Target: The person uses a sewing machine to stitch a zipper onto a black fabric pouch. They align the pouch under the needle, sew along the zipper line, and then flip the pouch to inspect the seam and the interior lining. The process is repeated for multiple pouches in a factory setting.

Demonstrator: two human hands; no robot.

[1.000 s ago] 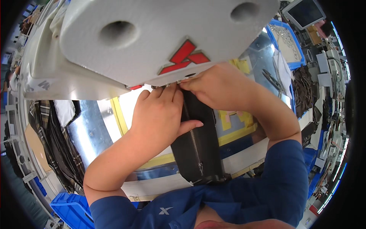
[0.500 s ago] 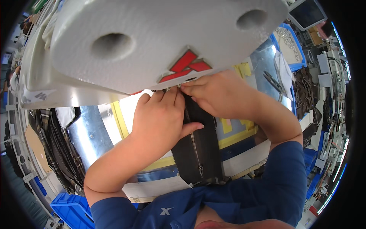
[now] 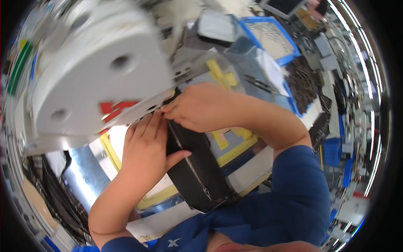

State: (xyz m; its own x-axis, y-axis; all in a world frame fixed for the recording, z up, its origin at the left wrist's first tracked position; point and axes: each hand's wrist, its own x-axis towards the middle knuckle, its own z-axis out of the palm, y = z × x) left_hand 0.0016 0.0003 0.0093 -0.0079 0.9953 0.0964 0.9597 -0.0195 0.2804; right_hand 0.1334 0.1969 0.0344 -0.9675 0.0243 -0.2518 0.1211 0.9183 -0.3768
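Note:
A long black fabric piece (image 3: 202,156) with a metal zipper (image 3: 192,166) lies lengthwise on the sewing table under the head of a white sewing machine (image 3: 100,77). The zipper's slider (image 3: 207,192) is at the end nearest me. My left hand (image 3: 146,148) rests flat on the fabric's left side, its thumb spread across the zipper. At the far end, close to the machine head, my right hand (image 3: 205,107) pinches the fabric between bent fingers. Both hands' fingertips nearly meet there. The machine head hides the needle area.
A blue tray (image 3: 289,56) with small metal parts stands at the far right, beside a heap of dark brown pieces (image 3: 301,82). Tweezers or snips (image 3: 260,83) lie near a white cloth (image 3: 272,69). Yellow tape (image 3: 237,157) marks the table. Dark garments (image 3: 50,180) hang at left.
The view has swung, so the machine head now appears farther left and the table beyond it shows. Both hands keep their places on the fabric.

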